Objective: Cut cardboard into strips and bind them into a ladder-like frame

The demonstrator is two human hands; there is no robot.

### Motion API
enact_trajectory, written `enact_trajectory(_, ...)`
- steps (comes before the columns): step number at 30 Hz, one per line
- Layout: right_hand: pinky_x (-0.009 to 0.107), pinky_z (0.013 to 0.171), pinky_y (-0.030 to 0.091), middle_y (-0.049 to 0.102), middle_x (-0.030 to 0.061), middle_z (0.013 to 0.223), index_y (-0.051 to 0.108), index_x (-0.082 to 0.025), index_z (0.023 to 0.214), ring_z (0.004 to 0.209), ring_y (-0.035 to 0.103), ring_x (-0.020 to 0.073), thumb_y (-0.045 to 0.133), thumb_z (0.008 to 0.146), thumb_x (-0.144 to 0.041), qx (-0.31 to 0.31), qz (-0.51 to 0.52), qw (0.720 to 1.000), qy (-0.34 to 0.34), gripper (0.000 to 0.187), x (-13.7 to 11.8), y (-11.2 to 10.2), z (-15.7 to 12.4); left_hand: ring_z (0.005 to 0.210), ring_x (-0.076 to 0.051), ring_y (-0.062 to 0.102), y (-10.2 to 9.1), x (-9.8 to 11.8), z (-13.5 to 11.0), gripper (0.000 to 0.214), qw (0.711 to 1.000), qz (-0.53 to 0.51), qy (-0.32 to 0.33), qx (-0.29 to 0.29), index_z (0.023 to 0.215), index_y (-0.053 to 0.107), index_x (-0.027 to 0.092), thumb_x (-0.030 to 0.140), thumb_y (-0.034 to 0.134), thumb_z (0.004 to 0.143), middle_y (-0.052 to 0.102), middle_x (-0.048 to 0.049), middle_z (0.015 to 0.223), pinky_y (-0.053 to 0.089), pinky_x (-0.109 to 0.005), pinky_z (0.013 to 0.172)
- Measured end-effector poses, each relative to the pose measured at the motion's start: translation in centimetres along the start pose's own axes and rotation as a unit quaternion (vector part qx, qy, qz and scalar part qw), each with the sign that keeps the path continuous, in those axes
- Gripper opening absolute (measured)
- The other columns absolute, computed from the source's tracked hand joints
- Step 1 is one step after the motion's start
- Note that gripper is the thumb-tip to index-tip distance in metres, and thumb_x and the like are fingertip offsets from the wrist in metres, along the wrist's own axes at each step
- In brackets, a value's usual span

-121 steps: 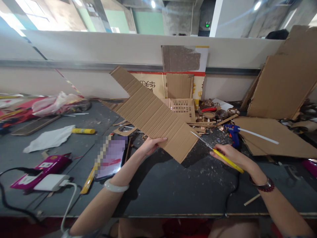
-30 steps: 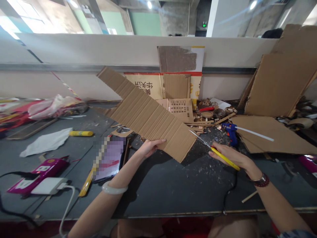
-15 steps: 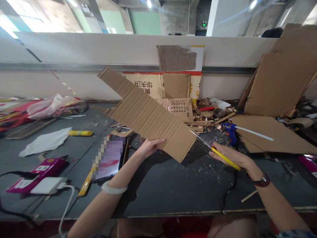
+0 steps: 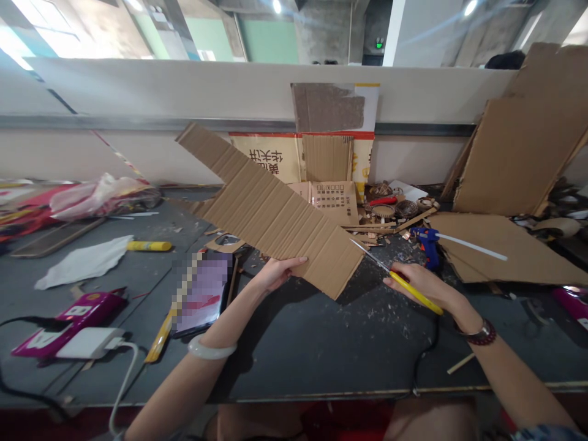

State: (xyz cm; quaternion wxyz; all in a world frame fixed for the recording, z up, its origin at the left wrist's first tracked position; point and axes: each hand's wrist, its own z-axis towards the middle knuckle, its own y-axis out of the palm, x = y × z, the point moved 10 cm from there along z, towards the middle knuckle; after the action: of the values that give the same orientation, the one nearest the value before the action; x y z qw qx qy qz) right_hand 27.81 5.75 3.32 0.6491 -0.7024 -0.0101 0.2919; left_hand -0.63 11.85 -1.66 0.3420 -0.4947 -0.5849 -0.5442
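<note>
My left hand grips the lower long edge of a long corrugated cardboard strip, which it holds up at a slant above the dark workbench. My right hand is shut on yellow-handled scissors. Their narrow steel blades point up and left, with the tips close to the strip's right corner. I cannot tell whether the blades touch the cardboard. The scissors' handle loops are mostly hidden by my fingers.
A blue glue gun and cardboard scraps lie beyond my right hand. Large cardboard sheets lean at the right. On the left are a tablet, a white cloth, a power bank and a cable.
The strip's upper end has swung slightly left. My right hand and the scissors have shifted a little left, and the camera view has shifted slightly.
</note>
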Motion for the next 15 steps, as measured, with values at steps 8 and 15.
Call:
enact_trajectory(8, 0.023, 0.053, 0.030, 0.056, 0.0010, 0.060, 0.047, -0.019, 0.068, 0.056, 0.051, 0.0130, 0.040, 0.085, -0.051, 0.015, -0.003, 1.000, -0.009, 0.037, -0.14, -0.02, 0.20, 0.087, -0.022, 0.063, -0.36, -0.22, 0.30, 0.060, 1.000, 0.011, 0.000, -0.001, 0.113, 0.057, 0.020, 0.013, 0.076, 0.056, 0.066, -0.0080, 0.103, 0.054, -0.026, 0.063)
enact_trajectory(15, 0.023, 0.053, 0.030, 0.057, 0.0019, 0.060, 0.049, -0.018, 0.067, 0.057, 0.053, 0.0138, 0.042, 0.085, -0.051, 0.025, -0.003, 1.000, -0.012, 0.037, -0.24, -0.18, 0.26, 0.090, -0.022, 0.063, -0.29, -0.13, 0.20, 0.061, 1.000, 0.013, 0.002, -0.003, 0.114, 0.057, 0.019, 0.013, 0.076, 0.056, 0.065, -0.0092, 0.107, 0.053, -0.025, 0.066)
